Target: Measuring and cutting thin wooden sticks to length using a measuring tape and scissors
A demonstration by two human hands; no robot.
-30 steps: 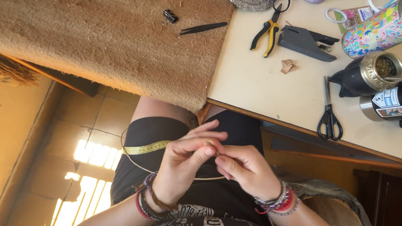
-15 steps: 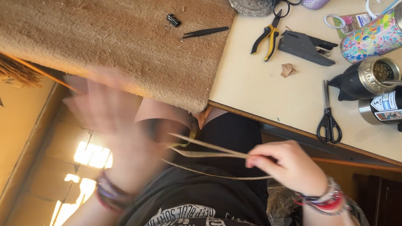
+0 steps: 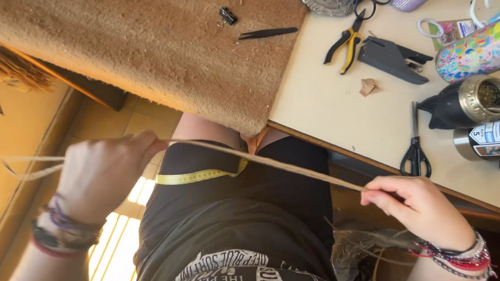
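Two hands stretched fibre strand (image 3: 260, 158) taut | left hand (image 3: 99, 172) at 9 o'clock, fingers closed on it | right hand (image 3: 416, 206) at 3, pinching | overpull might snap it.

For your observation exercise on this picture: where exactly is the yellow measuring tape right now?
In the head view, the yellow measuring tape lies across the person's lap on the black shorts, just below the stretched fibre strand, between the left hand and right hand.
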